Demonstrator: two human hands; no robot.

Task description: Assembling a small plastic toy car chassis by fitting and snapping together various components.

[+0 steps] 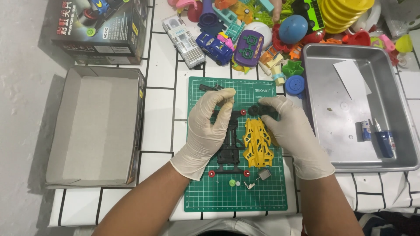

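Both my hands wear white gloves and work over a green cutting mat (pixel 271 192). My left hand (pixel 209 131) rests on a black toy car chassis (pixel 229 150) with small red wheel hubs, its fingertips pinching at the chassis's far end. My right hand (pixel 292 133) holds a black tyre (pixel 256 110) at that same far end. A yellow car body shell (pixel 257 144) lies beside the chassis, under my right palm. Small loose parts, a green gear (pixel 232 183) and a grey motor (pixel 264 174), lie on the mat's near side.
An open empty cardboard box (pixel 98 126) sits to the left, its printed lid (pixel 98 28) behind it. A metal tray (pixel 393 164) on the right holds a battery (pixel 365 130), a blue screwdriver (pixel 384 140) and a paper slip. Colourful toys, a blue toy car (pixel 213 47) and a tool case (pixel 183 41) crowd the back.
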